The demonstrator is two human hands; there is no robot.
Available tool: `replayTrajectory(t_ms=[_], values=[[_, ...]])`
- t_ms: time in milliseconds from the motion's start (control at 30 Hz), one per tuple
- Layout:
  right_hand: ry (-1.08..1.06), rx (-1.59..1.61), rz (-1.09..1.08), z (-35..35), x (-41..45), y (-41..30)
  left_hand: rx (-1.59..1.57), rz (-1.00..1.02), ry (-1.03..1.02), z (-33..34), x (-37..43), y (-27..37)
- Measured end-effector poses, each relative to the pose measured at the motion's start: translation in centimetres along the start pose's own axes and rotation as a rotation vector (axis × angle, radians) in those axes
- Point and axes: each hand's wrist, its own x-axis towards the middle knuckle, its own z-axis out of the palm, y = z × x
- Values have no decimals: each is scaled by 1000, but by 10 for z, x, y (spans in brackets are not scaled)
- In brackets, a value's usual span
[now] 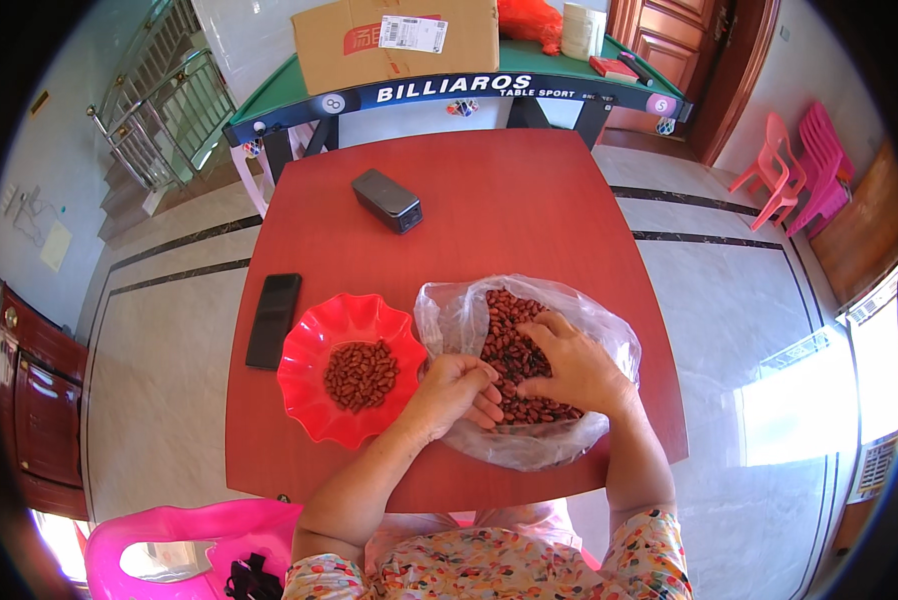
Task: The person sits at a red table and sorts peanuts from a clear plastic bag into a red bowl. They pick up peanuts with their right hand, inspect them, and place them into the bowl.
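A clear plastic bag point(614, 337), its mouth spread wide, lies on the red table and holds many reddish-brown beans or nuts point(515, 352). My right hand point(573, 364) is over the bag's contents, thumb and fingers apart, fingertips at the brown pieces. At the bag's left side is my left hand point(460, 394), palm turned partly up with the fingers curled; whether anything lies in it cannot be told. Left of that hand stands a red scalloped plastic bowl point(303, 367) with a smaller heap of the same brown pieces point(360, 376) in its middle.
A black smartphone point(273, 321) lies left of the bowl on the red table point(509, 202). Farther back rests a dark grey box-shaped device point(387, 201). Beyond the table, a small billiard table point(554, 67) bears a cardboard box point(329, 56). A pink chair point(171, 517) stands at lower left.
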Motion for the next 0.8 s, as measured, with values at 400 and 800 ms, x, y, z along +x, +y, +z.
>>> replayTrajectory(t_ms=[400, 800], values=[[-27, -135, -11, 36, 12, 10, 16, -13, -5, 4, -2, 3], [155, 209, -41, 2, 8, 8, -266, -95, -104, 2, 3, -3]])
